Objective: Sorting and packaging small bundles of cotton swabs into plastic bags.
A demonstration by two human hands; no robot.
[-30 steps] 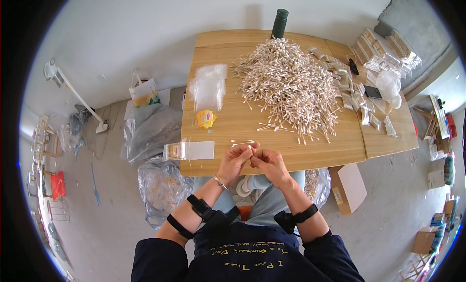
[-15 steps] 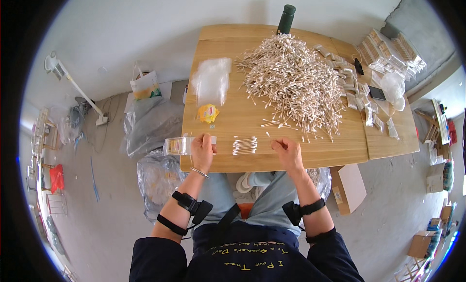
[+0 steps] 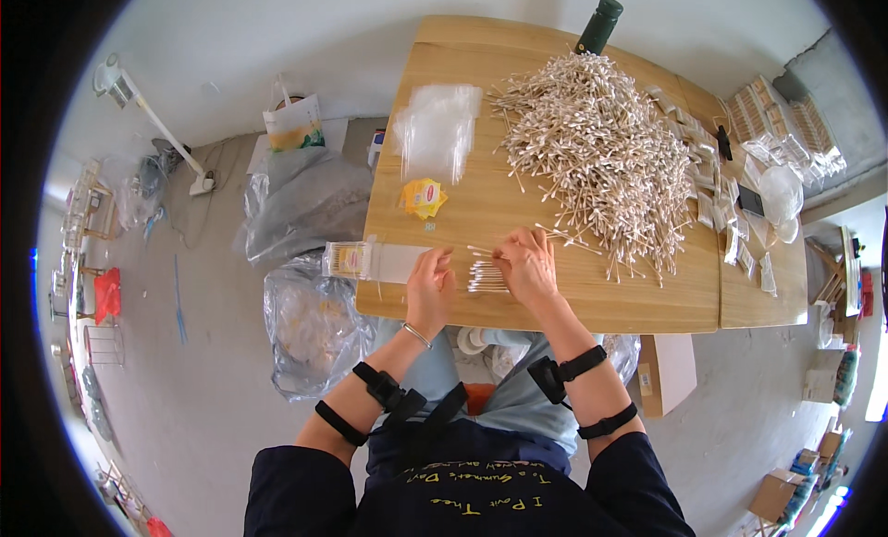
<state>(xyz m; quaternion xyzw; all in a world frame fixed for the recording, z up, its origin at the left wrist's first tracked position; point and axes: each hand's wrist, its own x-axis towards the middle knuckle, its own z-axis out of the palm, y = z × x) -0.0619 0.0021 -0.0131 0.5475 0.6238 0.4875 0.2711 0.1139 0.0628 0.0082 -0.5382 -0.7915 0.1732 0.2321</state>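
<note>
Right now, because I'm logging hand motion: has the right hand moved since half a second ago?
Yes, leftward. Judged against the yellow cards, the right hand is closer, its fingers now at the right end of the cotton swab row.

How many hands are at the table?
2: the left hand, left of the small row of cotton swabs, and the right hand, partly covering that row's right end.

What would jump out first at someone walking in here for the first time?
Surely the great heap of cotton swabs sprawling over the middle of the wooden table, with a dark green bottle-shaped thing poking up behind it. Next, the bright yellow cards on the table's left side, and a neat little row of swabs near the front edge.
</note>
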